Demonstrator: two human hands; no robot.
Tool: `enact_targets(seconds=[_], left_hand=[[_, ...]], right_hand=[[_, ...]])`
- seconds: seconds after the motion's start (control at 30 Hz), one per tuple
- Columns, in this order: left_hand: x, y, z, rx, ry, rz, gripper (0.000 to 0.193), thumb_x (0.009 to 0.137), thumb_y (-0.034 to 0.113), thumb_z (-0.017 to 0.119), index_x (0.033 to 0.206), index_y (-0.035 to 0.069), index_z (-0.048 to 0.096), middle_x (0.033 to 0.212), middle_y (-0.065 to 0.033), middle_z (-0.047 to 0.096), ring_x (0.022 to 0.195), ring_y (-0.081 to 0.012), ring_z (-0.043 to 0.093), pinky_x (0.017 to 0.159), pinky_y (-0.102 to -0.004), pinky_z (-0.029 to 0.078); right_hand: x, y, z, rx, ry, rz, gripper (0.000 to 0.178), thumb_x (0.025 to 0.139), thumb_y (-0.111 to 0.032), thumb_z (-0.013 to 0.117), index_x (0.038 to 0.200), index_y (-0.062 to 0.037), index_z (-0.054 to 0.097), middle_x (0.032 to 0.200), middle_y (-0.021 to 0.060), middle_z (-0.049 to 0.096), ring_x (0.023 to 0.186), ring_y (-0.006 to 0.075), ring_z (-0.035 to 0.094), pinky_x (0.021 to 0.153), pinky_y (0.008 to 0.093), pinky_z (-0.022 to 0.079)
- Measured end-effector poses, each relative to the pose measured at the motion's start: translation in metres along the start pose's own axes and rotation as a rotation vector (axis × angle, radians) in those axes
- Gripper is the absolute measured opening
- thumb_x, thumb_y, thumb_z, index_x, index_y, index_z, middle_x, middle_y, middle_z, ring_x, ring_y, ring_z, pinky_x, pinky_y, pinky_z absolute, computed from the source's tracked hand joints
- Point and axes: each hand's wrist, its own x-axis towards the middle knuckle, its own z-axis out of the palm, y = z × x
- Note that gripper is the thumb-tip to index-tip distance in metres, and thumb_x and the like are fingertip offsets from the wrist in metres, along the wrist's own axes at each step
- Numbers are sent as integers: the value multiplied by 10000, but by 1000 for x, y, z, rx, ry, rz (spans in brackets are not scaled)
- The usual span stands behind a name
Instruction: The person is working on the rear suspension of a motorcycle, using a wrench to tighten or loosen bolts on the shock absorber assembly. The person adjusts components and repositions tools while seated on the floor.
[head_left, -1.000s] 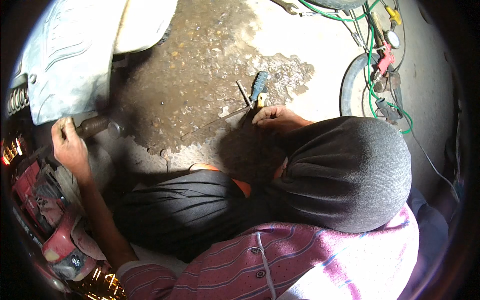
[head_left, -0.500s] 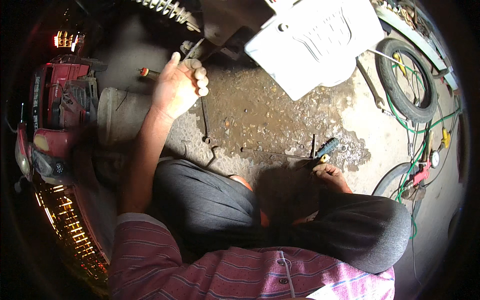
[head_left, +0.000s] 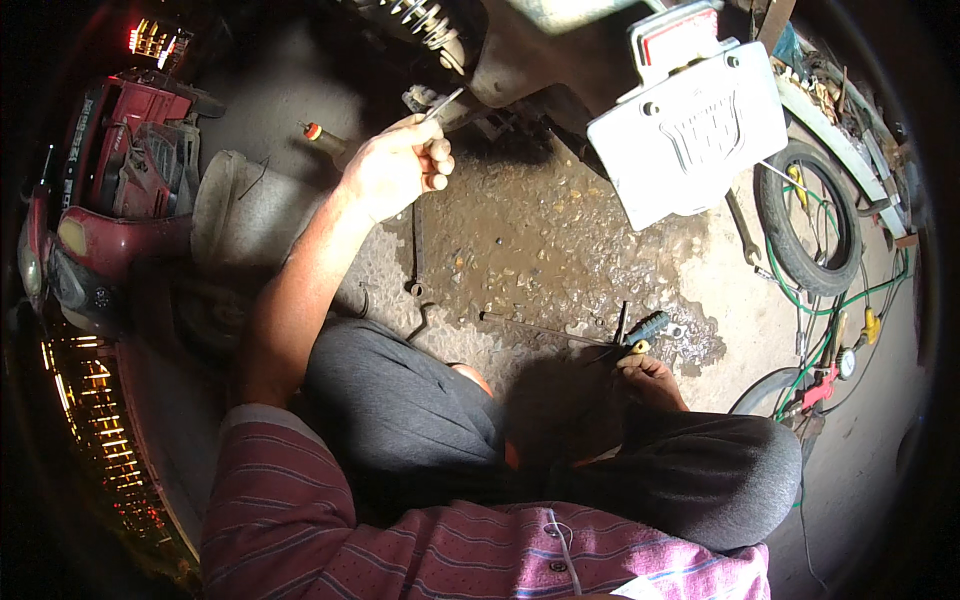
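Observation:
My left hand is raised beside the rear underside of a motorcycle, fingers curled in. A thin metal rod sticks up from between its thumb and fingers. Low on the right, my right hand is closed near the floor, its fingertips by a small yellow tool end; what they pinch is hidden in shadow. A T-handle wrench lies just beyond, with a blue ribbed tool handle beside it. Above hangs a white licence plate, and a coil spring shows at the top.
A wet, gritty patch covers the floor ahead. A wrench lies near my left knee, another spanner to the right. Beyond are a tyre, green hoses and a pressure gauge. A pale bucket and red vehicle stand left.
The view has shifted, so the motorcycle parts sit farther right. My left hand has moved up and right, its fingers more closed around the rod. The right hand stays low by the tools.

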Motion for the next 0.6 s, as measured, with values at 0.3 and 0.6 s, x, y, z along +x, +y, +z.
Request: enact_targets(seconds=[0.3,0.6], left_hand=[[2,-3,14,702,266,201,127,1048,184,656,1012,62,645,807,-26,664,705,-103,639,608,-272,523],[8,-10,-11,494,145,292,306,1069,350,622,966,67,677,771,-29,665,685,-123,639,642,-286,525]], right_hand=[[-9,-32,10,-148,34,-16,116,1022,-65,687,1129,-48,729,942,-24,713,799,70,631,705,251,518],[-17,-151,28,-647,67,68,174,985,-47,728,1149,12,723,984,61,741,836,161,702,789,310,585]])
